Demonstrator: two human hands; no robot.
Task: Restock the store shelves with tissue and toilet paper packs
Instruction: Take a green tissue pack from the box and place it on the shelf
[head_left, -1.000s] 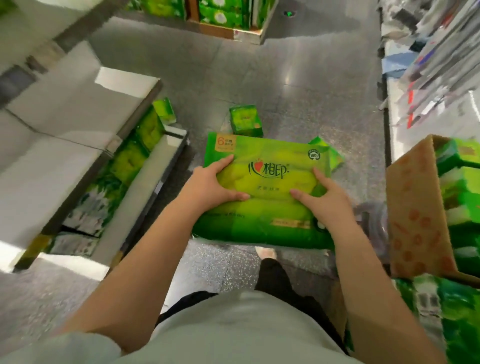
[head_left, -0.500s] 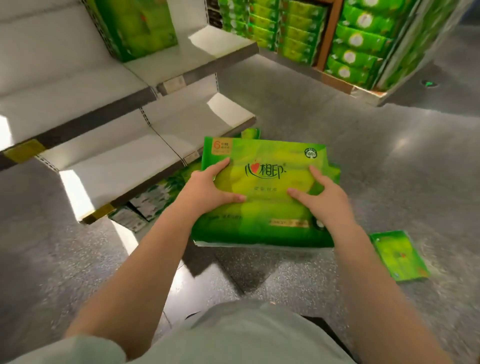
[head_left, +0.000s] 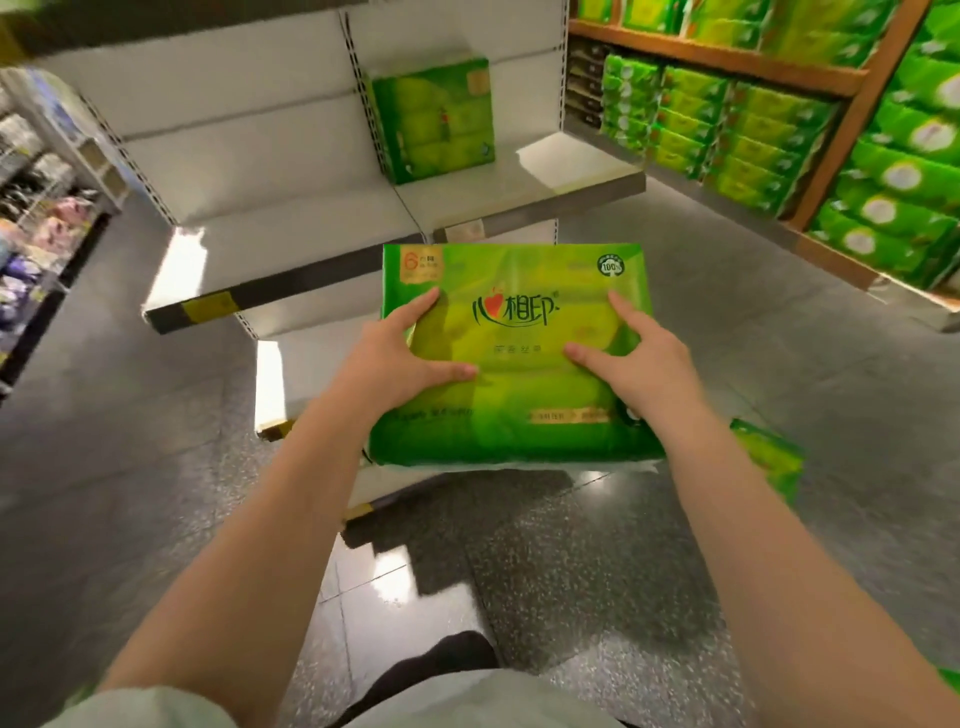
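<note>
I hold a flat green tissue pack (head_left: 511, 395) in front of me at about waist height, its printed face up. My left hand (head_left: 392, 358) grips its left side and my right hand (head_left: 641, 364) grips its right side, thumbs on top. Just beyond it is a white store shelf (head_left: 322, 234), mostly bare. One green tissue pack (head_left: 434, 119) stands upright at the back of that shelf, above and beyond the pack I hold.
A wooden rack (head_left: 831, 119) at the right is stacked with several green packs. A small green pack (head_left: 769, 462) lies on the grey floor at my right. Another shelf unit with mixed goods (head_left: 36, 208) stands at the far left. Lower white shelves (head_left: 275, 374) jut out below.
My view has swung up and leftward from the floor and carton to the shelves. The pack stays in both hands and has come nearer to the bare shelf.
</note>
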